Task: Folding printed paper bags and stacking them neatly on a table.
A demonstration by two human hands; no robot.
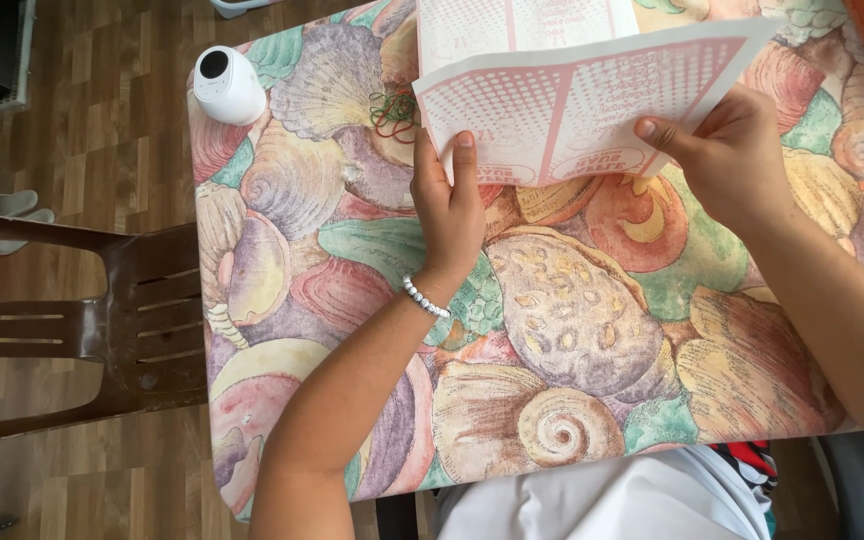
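Observation:
A white sheet printed in pink (592, 105) is lifted above the table, near edge raised toward me. My left hand (447, 205) pinches its lower left edge, thumb on top. My right hand (727, 155) grips its lower right edge with the thumb pressed on the printed face. A second pink-printed sheet (512, 25) lies flat on the table behind it. A beaded bracelet (424, 298) circles my left wrist.
The table is covered by a cloth with a seashell pattern (572, 320). A white cylindrical device (227, 85) stands at its far left corner, with a tangle of rubber bands (392, 110) near it. A brown plastic chair (102, 320) stands left of the table on wooden flooring.

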